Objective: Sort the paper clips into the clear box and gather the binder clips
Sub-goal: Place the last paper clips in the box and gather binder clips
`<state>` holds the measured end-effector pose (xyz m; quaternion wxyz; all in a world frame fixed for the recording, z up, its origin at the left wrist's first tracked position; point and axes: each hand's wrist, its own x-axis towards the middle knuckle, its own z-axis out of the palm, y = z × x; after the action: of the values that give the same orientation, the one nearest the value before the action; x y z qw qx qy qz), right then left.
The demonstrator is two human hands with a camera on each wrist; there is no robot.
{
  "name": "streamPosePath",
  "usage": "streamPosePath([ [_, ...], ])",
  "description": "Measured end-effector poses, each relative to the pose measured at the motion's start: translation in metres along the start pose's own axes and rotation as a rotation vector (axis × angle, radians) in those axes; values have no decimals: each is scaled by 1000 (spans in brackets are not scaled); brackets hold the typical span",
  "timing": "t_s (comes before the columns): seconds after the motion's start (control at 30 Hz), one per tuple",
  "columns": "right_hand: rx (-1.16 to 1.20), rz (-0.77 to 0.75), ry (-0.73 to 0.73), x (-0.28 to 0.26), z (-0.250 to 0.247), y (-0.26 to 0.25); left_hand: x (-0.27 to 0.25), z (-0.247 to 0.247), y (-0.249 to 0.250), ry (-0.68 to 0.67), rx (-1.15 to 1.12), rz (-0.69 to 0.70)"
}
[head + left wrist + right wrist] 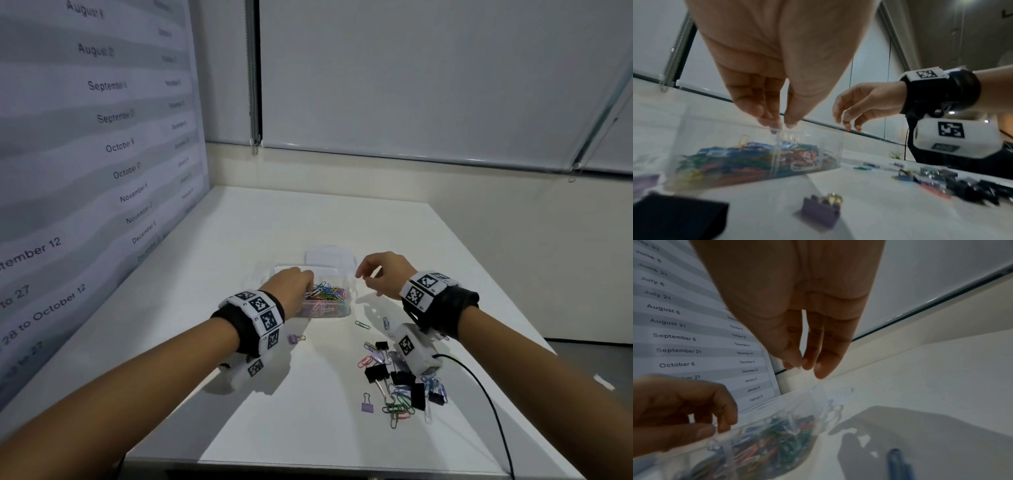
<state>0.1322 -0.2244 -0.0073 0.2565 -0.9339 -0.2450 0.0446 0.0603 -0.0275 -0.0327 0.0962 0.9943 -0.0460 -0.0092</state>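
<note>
Nearest the person, on the white desk [308,428], lies the unsorted heap [399,383]: black binder clips [376,373] tangled with coloured paper clips [397,409], and a lilac binder clip [367,406] at its near-left edge. A black cable [486,394] trails past the heap on the right. A little further on, a second small purple binder clip [821,214] sits alone just before the box, and two stray paper clips [362,324] lie between heap and box.

Beyond these stands the clear box [346,308], already well filled with coloured clips, its lid [329,255] open behind it. The left hand [291,289] hangs over the box's left side, its fingertips [774,125] drawn narrowly together at the rim; whether they pinch a clip I cannot tell. The right hand [383,274] hovers just right of the box, fingers loosely curled and hanging down, and it appears to hold nothing.

I judge the paper-clip sorting to be mid-way, with a drop into the box in hand. Next comes a reach back to the heap, where the difficulty lies: paper clips are tangled among the binder clips' wire handles, so each needs a fine pinch and a clean lift. The binder clips are scattered and not yet gathered.

Farthest off are a dated wall chart [102,137] at left and drawn blinds [428,75].
</note>
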Motion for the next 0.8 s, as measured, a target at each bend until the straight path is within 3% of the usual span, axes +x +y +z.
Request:
streamPosePath([
  [0.2,-152,91,-283,-37,-17,33,-6,11,37,155,132,271],
  [0.27,-157,108,-349,-47,-14,38,-6,12,52,69,49,323],
  [0.4,-170,128,-455,-59,-5,40,-7,18,76,-226,-33,337],
  [0.53,-193,66,-430,-65,6,38,-11,24,89,-373,-16,306],
  [0.8,-162,-20,-370,-63,16,37,-13,31,80,-370,-121,255],
])
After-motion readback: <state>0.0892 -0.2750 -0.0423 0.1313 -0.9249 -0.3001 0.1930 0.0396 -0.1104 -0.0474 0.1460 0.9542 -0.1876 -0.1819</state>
